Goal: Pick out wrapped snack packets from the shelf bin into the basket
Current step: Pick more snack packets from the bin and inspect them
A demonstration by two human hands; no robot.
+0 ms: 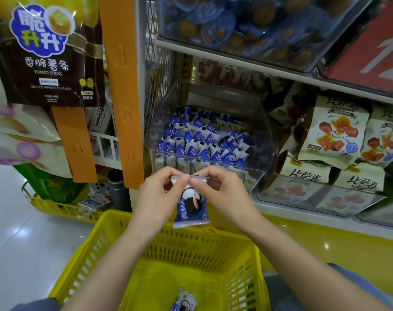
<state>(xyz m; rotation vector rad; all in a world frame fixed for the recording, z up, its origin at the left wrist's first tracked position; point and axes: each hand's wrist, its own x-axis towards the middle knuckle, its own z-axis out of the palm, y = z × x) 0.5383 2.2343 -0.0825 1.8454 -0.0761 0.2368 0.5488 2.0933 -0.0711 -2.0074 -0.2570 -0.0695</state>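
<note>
A blue-and-white wrapped snack packet (192,208) hangs upright above the far rim of the yellow basket (114,239). My left hand (159,194) and my right hand (220,194) both pinch its top edge, fingertips meeting in the middle. Behind my hands, a clear shelf bin (253,173) holds several more of the same blue packets (202,140). One packet (183,301) lies on the basket floor near the bottom of the view.
Beige snack bags (334,135) fill the bin to the right. Blue-lidded cups (236,25) sit on the shelf above. An orange hanging strip (123,86) with a potato-stick bag (49,52) hangs at left. A yellow wire basket (56,207) stands on the floor.
</note>
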